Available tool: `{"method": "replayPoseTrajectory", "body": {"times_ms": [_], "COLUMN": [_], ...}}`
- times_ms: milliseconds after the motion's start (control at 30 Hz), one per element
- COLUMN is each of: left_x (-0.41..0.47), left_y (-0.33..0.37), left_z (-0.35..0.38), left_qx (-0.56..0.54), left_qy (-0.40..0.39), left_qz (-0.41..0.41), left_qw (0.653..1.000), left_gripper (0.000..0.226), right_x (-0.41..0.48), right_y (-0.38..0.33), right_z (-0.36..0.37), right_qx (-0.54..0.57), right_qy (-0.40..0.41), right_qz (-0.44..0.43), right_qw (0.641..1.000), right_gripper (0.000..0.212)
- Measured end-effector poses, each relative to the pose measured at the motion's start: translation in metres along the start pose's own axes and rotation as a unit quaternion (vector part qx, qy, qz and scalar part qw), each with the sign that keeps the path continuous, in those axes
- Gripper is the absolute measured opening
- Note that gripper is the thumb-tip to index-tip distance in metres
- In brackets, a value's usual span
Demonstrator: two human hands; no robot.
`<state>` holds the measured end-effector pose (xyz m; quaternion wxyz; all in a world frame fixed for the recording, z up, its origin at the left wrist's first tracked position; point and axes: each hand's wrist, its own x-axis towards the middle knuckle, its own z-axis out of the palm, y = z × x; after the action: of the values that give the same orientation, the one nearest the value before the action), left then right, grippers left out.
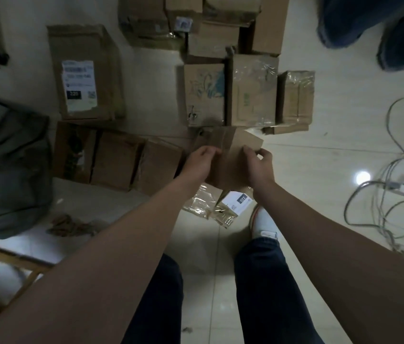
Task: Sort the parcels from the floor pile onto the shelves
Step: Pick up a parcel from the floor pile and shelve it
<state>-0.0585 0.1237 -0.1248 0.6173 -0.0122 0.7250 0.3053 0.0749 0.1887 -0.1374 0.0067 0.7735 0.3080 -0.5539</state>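
Note:
I hold a small plain cardboard parcel (228, 157) above the floor with both hands. My left hand (199, 162) grips its left side and my right hand (260, 165) grips its right side, fingers curled over the top edge. Below it lies a taped parcel with a white label (235, 202) on the tiles. The floor pile of cardboard parcels (230, 95) spreads ahead, and a tall labelled box (82, 73) stands at the left. No shelf surface is clearly visible.
A grey bag or cloth (7, 155) lies at the left beside a wooden frame (5, 264). Tangled cables and a power strip (394, 189) lie at the right. Another person's legs (379, 26) stand at the top right. My white shoe (263, 222) is on the tiles.

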Motion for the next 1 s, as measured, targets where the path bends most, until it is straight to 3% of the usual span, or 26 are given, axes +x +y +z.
{"method": "replayPoseTrajectory", "body": {"times_ms": [67, 167, 333, 467, 567, 700, 833, 900, 1000], "left_x": [-0.012, -0.042, -0.112, -0.191, -0.257, -0.355, -0.45, -0.504, -0.59], "left_y": [0.011, 0.042, 0.114, 0.171, 0.21, 0.25, 0.288, 0.311, 0.344], "left_z": [-0.008, -0.027, -0.08, -0.126, -0.148, -0.159, -0.18, -0.19, -0.206], "left_qx": [-0.01, -0.042, -0.146, -0.148, -0.159, -0.098, -0.152, -0.093, 0.099], "left_qy": [0.034, 0.062, 0.065, -0.081, -0.087, 0.007, 0.089, 0.148, 0.197], "left_qz": [0.035, 0.071, 0.05, 0.058, 0.124, 0.212, 0.234, 0.27, 0.301], "left_qw": [0.999, 0.995, 0.986, 0.984, 0.976, 0.972, 0.956, 0.947, 0.928], "left_gripper": [0.004, 0.033, 0.036, 0.065, 0.065, 0.033, 0.028, 0.03, 0.049], "right_x": [-0.017, -0.056, -0.132, -0.2, -0.252, -0.333, -0.419, -0.472, -0.566], "right_y": [-0.012, -0.041, -0.116, -0.182, -0.223, -0.267, -0.313, -0.343, -0.391], "right_z": [-0.002, -0.003, -0.02, -0.04, -0.054, -0.074, -0.095, -0.111, -0.141], "right_qx": [0.025, 0.034, 0.128, 0.148, 0.094, 0.069, 0.045, 0.037, -0.023], "right_qy": [-0.053, -0.158, -0.286, -0.406, -0.406, -0.384, -0.275, -0.238, -0.273], "right_qz": [-0.018, -0.076, -0.098, -0.111, -0.166, -0.234, -0.326, -0.404, -0.539], "right_qw": [0.998, 0.984, 0.945, 0.895, 0.894, 0.891, 0.903, 0.882, 0.796], "right_gripper": [0.099, 0.127, 0.074, 0.071, 0.062, 0.051, 0.028, 0.029, 0.031]}}
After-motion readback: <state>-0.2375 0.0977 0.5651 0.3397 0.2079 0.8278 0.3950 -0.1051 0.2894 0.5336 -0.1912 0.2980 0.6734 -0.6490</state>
